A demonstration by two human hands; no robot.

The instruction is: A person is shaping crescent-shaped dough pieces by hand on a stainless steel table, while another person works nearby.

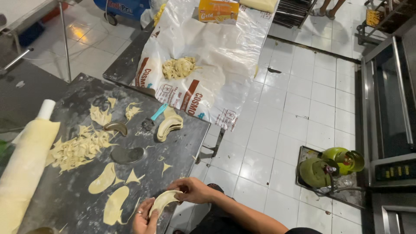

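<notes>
Dark steel bench (173,143) is sitting over a white tiled floor (281,130); a second table behind it is carrying a plastic sheet (212,47) with a heap of filling (179,67).

Left to right on the bench: a rolled dough sheet on a rolling pin (26,160) is lying at the far left, long axis running away from you. Next a pile of dough trimmings (78,149), then a dark oval cutter (126,154), with two cut oval dough pieces (108,190) lying flat just below it, near your left hand. Further back, a blue-handled tool (152,118) is lying just beside a stack of folded pastries (169,125).

Key relation: the folded dough piece (164,200) is sitting between both your hands at the bench's near edge, off the surface. Its long axis is running lower-left to upper-right, curved like a crescent.

Your left hand (145,219) is gripping the lower end from below, fingers curled round it, ring showing. Your right hand (195,190) is pinching the upper end, fingertips closed on the edge. Both are touching it; neither is nearer.

Far right: green gas cylinders (329,167) on the floor beside an oven (390,108).
</notes>
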